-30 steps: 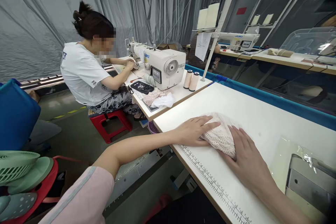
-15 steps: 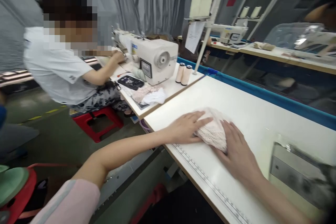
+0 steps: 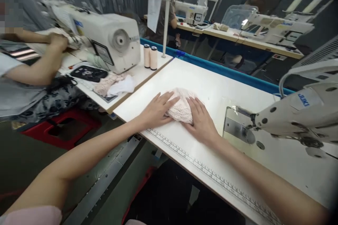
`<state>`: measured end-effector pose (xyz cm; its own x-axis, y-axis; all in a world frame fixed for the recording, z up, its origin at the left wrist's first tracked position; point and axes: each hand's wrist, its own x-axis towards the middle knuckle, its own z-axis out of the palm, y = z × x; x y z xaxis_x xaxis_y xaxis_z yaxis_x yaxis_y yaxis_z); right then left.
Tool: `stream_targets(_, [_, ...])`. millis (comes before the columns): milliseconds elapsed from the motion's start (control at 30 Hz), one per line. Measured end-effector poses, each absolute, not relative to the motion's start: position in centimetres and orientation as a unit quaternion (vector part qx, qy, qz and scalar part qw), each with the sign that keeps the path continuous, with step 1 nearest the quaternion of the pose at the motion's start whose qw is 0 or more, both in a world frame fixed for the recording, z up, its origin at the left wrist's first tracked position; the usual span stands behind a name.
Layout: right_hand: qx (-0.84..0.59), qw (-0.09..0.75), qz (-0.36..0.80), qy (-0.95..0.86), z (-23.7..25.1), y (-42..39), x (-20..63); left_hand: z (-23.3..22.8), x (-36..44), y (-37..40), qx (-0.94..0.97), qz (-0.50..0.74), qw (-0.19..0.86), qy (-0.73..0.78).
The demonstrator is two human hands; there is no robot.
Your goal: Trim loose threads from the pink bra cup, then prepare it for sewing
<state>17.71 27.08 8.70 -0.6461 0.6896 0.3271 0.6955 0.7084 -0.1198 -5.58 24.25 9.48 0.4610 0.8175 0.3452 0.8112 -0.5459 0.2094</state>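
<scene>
A folded piece of pale pink lace fabric (image 3: 181, 107) lies on the white worktable (image 3: 211, 81). My left hand (image 3: 155, 110) presses flat on its left side with the fingers spread over it. Against the fabric's right side rests my right hand (image 3: 202, 119), palm down. Both hands touch the lace from either side. A printed ruler strip (image 3: 200, 168) runs along the table's near edge, just below my hands.
A white sewing machine head (image 3: 301, 112) and its metal needle plate (image 3: 236, 130) stand right of my hands. A co-worker's arm (image 3: 34, 66) works at another sewing machine (image 3: 105, 40) on the left table, with two thread spools (image 3: 150, 57), lace scraps (image 3: 109, 82) and a red stool (image 3: 60, 128).
The view has swung right and down, so my own sewing machine came into sight and the co-worker slid off to the left. My hands stay on the lace, drawn closer together.
</scene>
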Motion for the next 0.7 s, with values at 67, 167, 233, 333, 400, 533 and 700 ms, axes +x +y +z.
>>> stream_targets(67, [-0.368,0.191,-0.024,-0.910,8.4,27.3,17.8,9.7,-5.5,24.2,0.860,0.197,-0.034,0.470])
stream_targets(167, [-0.349,0.217,-0.044,-0.911,7.9,27.8,17.7,9.9,-5.6,24.1,0.868,0.187,-0.052,0.457])
stream_targets(233, [-0.342,0.230,-0.053,-0.910,7.8,27.9,17.7,10.0,-5.7,24.1,0.869,0.188,-0.035,0.456])
stream_targets(333, [-0.334,0.239,-0.065,-0.909,7.8,27.9,17.7,10.1,-5.7,23.9,0.865,0.198,0.005,0.460])
stream_targets(400, [-0.329,0.240,-0.073,-0.910,7.8,27.9,17.7,10.1,-5.6,23.8,0.864,0.209,0.020,0.458])
stream_targets(533, [-0.331,0.245,-0.087,-0.907,7.6,28.0,17.8,10.2,-5.6,23.8,0.864,0.223,0.027,0.451])
stream_targets(700, [-0.333,0.247,-0.096,-0.905,7.4,28.0,17.8,10.3,-5.7,23.8,0.862,0.231,0.029,0.451])
